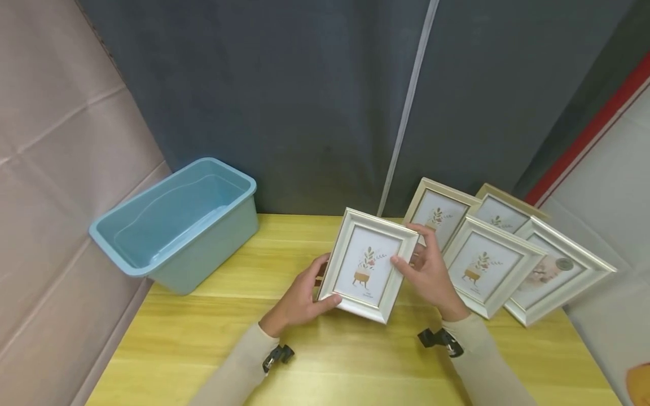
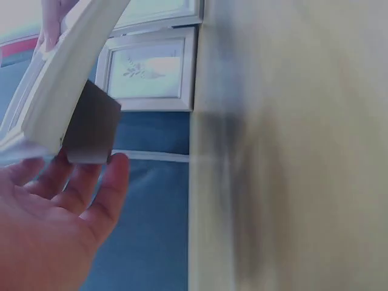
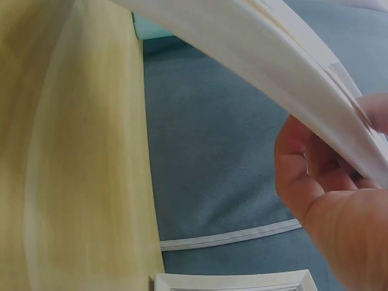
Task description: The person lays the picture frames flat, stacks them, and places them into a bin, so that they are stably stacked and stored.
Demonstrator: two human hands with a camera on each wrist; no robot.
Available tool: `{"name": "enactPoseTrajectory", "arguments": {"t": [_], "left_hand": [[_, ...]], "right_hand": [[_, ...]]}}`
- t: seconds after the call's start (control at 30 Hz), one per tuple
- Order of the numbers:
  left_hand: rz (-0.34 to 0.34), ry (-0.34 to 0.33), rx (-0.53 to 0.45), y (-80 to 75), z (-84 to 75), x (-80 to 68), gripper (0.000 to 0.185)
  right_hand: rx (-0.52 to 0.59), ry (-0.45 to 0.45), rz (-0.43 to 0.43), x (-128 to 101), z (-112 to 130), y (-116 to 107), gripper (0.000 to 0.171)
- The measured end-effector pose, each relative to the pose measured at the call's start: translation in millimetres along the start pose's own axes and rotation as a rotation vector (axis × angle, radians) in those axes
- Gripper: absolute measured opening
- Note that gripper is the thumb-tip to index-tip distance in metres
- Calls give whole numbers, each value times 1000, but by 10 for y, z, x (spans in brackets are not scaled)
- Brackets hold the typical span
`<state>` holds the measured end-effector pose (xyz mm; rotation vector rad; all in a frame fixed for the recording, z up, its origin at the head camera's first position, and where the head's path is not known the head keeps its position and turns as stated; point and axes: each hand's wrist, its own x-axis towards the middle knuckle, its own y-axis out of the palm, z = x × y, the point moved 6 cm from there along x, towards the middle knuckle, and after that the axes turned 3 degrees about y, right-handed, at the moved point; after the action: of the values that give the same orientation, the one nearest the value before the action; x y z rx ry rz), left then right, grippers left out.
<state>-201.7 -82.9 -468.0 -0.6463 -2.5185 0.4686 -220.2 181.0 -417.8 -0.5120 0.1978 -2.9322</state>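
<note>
Frames x5, 1 btwn hands; tub x1

head: high, facing forward-down | left/right wrist: close, sideways | all share: held frame

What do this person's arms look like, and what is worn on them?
Both arms wear long, plain sleeves in a pale beige: left sleeve, right sleeve. Near each cuff sits a small, blocky black device: left device, right device; any markings are too small to read. No cables show. The left grip and right grip are ungloved.
</note>
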Motion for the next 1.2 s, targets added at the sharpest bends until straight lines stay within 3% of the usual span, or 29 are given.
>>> {"name": "enactPoseTrajectory", "arguments": {"t": [0.23,0.5,0.63,0.87,1.07,1.2], "left_hand": [[-104,-39,55,51,17,-142,101],[-236,-107,-54,92,3,-228,95],[-270,-152,-111,121,10,-256,91],[-326,-262,-273,182,44,-268,87],[-359,-358,-324,171,57,-278,86],[-391,-376,-381,112,92,-294,83]], "right_hand": [[94,36,-80,-15,-96,-7,69],[154,183,-227,-45,-216,38,72],[168,245,-289,-70,-267,72,73],[210,253,-337,-105,-314,130,73],[256,263,-355,-126,-363,133,72],[265,288,-356,-151,-385,84,62]]}}
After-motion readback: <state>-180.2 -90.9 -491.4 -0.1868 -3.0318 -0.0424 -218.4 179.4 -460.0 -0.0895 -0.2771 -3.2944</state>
